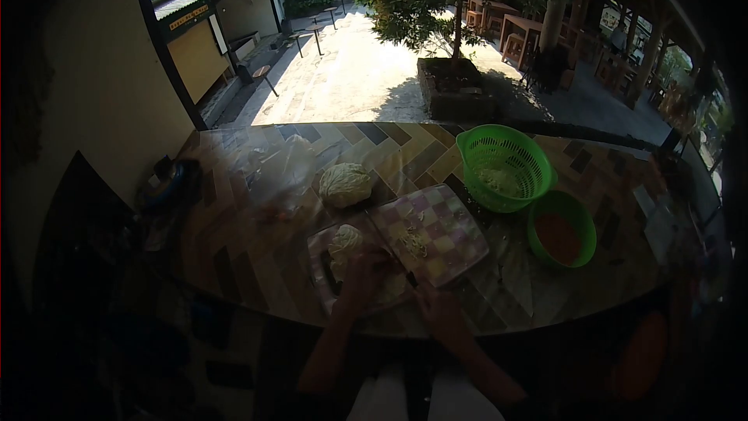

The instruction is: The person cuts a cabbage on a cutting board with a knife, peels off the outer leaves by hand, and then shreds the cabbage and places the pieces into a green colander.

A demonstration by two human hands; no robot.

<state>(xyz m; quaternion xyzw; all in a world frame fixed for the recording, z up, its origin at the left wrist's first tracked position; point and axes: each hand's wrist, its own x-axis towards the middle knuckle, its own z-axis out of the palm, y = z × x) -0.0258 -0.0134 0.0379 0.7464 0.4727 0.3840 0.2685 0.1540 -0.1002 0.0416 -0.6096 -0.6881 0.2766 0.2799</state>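
A checkered cutting board [460,224] lies on the patterned table, with pale shreds [414,242] on its middle. My right hand [436,306] is closed round the dark handle of a knife [382,238], whose blade points away across the board. To the left of the blade, my left hand [365,277] is over the board beside a cut piece of cabbage [344,242]; its fingers are dim and hard to make out. A larger cabbage [345,185] sits just behind the board.
A green colander [477,187] holding pale shreds stands behind the board at the right, beside a green bowl [590,243] with orange contents. Clear plastic bags [284,168] lie at the back left. Beyond the table [234,265] are a planter [448,97] and a tree.
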